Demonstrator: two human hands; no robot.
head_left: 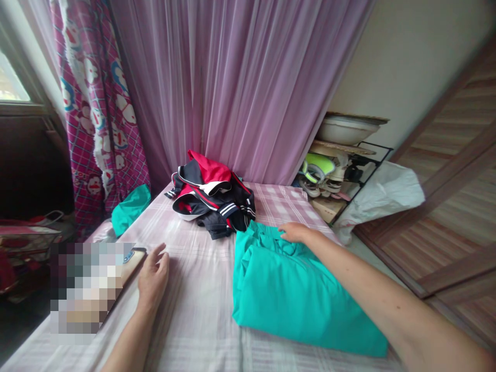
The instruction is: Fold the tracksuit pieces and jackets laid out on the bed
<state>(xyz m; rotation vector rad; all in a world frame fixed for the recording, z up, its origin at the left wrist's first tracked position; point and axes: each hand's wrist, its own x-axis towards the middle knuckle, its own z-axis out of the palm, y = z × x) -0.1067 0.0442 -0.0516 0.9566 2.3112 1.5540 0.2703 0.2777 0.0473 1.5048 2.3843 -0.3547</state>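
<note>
A folded teal garment lies on the plaid bed sheet at the right. My right hand rests on its far edge, fingers apart, palm side hidden. On the left, my left hand is over the sheet with its fingers apart and nothing in them, just right of a phone that is partly blurred out. Beyond both hands, a crumpled black, red and white striped garment sits near the curtain.
Another teal cloth hangs at the bed's left edge. Purple curtains close off the far side. At the right stand a shoe rack with a basin on top, a white plastic bag and a wooden door.
</note>
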